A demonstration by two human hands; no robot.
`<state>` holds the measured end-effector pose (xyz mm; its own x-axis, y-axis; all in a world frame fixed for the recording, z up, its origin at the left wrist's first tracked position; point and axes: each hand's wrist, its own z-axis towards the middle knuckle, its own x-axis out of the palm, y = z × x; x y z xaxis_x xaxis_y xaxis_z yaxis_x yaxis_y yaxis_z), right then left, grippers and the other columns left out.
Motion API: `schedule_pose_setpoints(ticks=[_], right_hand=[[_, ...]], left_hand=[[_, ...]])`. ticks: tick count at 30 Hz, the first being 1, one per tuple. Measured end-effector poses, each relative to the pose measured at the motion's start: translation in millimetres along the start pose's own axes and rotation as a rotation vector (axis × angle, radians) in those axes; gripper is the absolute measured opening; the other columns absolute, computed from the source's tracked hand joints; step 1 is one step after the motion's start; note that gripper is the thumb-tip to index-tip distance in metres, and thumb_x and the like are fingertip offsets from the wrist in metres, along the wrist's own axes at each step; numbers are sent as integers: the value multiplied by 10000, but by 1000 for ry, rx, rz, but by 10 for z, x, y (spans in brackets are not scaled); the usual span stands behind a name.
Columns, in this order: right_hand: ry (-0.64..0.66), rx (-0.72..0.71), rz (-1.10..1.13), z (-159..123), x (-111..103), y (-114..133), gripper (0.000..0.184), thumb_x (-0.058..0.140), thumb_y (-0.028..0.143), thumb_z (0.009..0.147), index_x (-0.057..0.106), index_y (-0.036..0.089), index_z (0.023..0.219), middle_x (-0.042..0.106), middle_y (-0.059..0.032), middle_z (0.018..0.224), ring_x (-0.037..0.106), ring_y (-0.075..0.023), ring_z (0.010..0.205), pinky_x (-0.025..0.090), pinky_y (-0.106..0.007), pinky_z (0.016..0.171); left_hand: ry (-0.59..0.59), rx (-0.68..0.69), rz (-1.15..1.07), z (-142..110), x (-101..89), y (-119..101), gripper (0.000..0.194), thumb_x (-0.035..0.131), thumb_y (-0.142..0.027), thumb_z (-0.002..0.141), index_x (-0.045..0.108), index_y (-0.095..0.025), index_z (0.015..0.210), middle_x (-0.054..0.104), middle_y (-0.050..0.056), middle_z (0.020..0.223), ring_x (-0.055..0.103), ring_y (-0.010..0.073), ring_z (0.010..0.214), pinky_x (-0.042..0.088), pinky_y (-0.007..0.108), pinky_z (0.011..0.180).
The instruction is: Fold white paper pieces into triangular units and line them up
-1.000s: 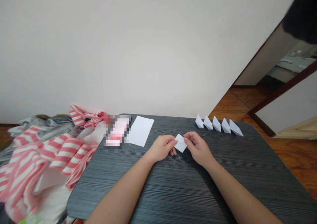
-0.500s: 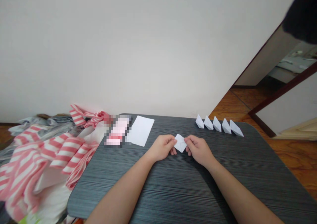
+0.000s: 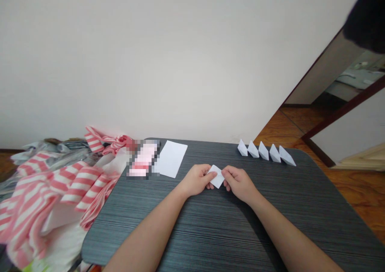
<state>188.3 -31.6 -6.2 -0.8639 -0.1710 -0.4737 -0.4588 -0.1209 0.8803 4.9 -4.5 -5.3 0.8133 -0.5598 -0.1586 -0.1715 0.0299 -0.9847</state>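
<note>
Folded paper point(image 3: 217, 178) is pinched between the left hand point(image 3: 196, 180) and right hand point(image 3: 240, 184).

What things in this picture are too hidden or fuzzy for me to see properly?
Small white paper: in the head view, the left hand and right hand cover its side corners.
Pinkish thing beside the white sheet: in the head view, blocky blurring hides what it is.
Dark shape: in the head view, blurred and cut off by the top right corner.
Table: the head view's bottom edge cuts off much of its near side.
</note>
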Motion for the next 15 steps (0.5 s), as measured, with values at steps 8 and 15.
schedule_pose_setpoints(ticks=[8, 15], right_hand=[[74, 9, 12, -11, -12, 14, 280, 449, 355, 874, 494, 188, 654, 571, 25, 526, 518, -97, 419, 399, -204, 453], [101, 36, 64, -1, -1, -9, 258, 455, 351, 873, 505, 184, 683, 584, 22, 550, 530, -96, 431, 401, -202, 461]], left_hand=[[25, 5, 36, -10, -1, -12, 341, 449, -429, 839, 573, -117, 777, 613, 38, 619, 571, 114, 537, 423, 201, 486], [15, 21, 58, -11, -3, -1, 331, 442, -418, 844, 571, -119, 784, 606, 32, 616, 564, 108, 529, 412, 195, 477]])
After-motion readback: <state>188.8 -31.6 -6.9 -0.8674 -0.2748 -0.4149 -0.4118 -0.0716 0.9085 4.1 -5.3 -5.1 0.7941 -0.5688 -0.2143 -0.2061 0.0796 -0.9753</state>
